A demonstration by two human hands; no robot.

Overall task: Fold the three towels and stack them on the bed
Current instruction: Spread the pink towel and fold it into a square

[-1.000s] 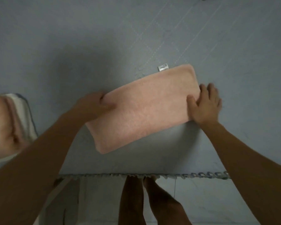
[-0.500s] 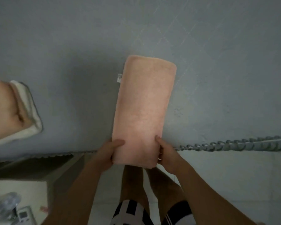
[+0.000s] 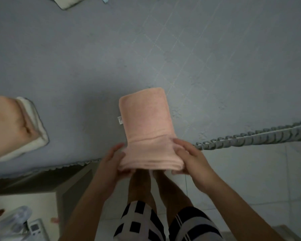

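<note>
Grey bed (image 3: 76, 58) sheet fills most of the view; both hands (image 3: 151, 159) pinch the near end of the folded pink towel (image 3: 146, 119) at the bed's edge, left hand (image 3: 114, 162) and right hand (image 3: 189, 157) gripping a side each, probably to fold it away evenly; pink-and-white folded stack (image 3: 16, 127) sits well off to the left.

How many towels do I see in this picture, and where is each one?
3, maybe 4: pink towel in both hands; pink towel on white towel at left; a pale cloth at the top edge, cut off.
</note>
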